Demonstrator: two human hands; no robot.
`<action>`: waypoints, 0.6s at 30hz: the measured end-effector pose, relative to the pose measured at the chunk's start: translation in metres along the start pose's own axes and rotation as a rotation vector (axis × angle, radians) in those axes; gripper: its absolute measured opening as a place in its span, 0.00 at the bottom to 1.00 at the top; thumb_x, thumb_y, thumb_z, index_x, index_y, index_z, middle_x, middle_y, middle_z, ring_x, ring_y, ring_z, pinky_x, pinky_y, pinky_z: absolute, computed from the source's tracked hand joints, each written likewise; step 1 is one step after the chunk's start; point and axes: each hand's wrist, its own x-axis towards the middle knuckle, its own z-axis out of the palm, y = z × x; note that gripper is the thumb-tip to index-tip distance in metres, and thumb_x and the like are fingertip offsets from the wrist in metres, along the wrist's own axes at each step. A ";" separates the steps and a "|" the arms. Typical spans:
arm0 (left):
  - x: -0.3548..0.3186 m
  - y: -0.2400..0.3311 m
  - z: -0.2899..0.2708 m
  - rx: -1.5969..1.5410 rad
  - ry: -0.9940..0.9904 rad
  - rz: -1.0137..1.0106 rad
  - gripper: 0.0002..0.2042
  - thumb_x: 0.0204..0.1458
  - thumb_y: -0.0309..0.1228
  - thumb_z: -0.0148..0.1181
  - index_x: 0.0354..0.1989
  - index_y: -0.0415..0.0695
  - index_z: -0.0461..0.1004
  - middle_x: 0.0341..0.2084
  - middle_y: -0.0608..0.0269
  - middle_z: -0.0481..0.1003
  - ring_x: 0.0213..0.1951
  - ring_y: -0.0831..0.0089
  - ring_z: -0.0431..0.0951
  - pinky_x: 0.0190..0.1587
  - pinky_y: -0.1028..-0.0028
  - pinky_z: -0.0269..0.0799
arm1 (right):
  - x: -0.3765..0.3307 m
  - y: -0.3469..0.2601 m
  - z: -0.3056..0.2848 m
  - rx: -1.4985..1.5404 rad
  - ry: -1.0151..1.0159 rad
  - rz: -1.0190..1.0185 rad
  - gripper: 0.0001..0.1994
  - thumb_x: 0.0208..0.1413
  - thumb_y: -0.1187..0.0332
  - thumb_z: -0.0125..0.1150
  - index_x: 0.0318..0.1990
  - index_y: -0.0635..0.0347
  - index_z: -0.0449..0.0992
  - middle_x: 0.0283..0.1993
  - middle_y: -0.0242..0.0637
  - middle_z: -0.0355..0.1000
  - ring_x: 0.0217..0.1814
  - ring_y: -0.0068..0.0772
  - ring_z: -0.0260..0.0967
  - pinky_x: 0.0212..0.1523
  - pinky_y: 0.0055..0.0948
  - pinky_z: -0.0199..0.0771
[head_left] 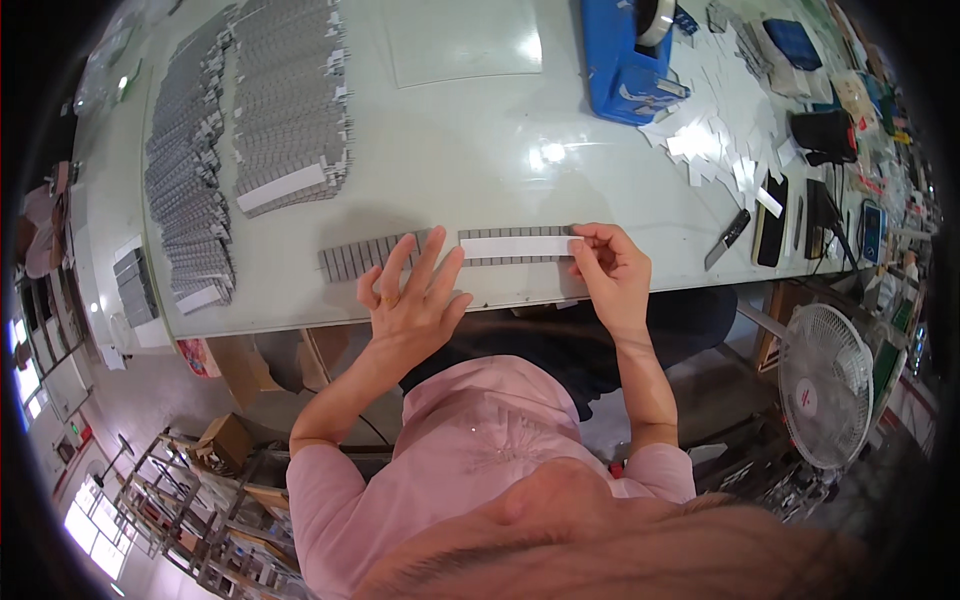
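A white strip (520, 247) lies along a grey strip with dark cross lines (500, 262), near the table's front edge. My right hand (610, 268) pinches the right end of the white strip between thumb and fingers. My left hand (415, 300) has its fingers spread, the fingertips close to the left end of that strip. Partly under the left fingers is another grey lined strip (350, 258), slightly tilted. Whether the left fingertips press on either strip, I cannot tell.
Long rows of overlapping grey strips (290, 110) cover the table's left. A blue tape dispenser (625, 80) stands at the back right, beside scattered white scraps (700, 150). A utility knife (728, 238) and a phone (770, 222) lie at right. A fan (825, 385) stands beyond the table edge.
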 end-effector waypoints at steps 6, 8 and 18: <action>0.000 0.000 0.000 0.017 -0.002 0.009 0.20 0.49 0.44 0.59 0.52 0.58 0.73 0.61 0.71 0.65 0.63 0.68 0.56 0.57 0.61 0.44 | 0.000 0.001 -0.002 -0.054 0.018 0.012 0.08 0.55 0.76 0.60 0.42 0.66 0.75 0.32 0.27 0.71 0.28 0.13 0.67 0.29 0.14 0.68; 0.000 0.000 0.000 0.019 -0.003 0.007 0.20 0.50 0.45 0.58 0.52 0.58 0.73 0.61 0.70 0.65 0.62 0.67 0.56 0.57 0.61 0.44 | 0.000 0.001 -0.003 -0.058 0.019 0.007 0.08 0.55 0.76 0.60 0.42 0.66 0.74 0.32 0.28 0.71 0.28 0.13 0.67 0.29 0.14 0.68; -0.007 0.004 -0.001 -0.041 -0.023 -0.021 0.22 0.48 0.43 0.61 0.54 0.59 0.72 0.61 0.69 0.64 0.62 0.66 0.56 0.56 0.61 0.46 | -0.003 0.013 -0.008 -0.435 0.158 -0.467 0.07 0.50 0.78 0.62 0.37 0.61 0.77 0.29 0.32 0.70 0.29 0.28 0.69 0.30 0.24 0.70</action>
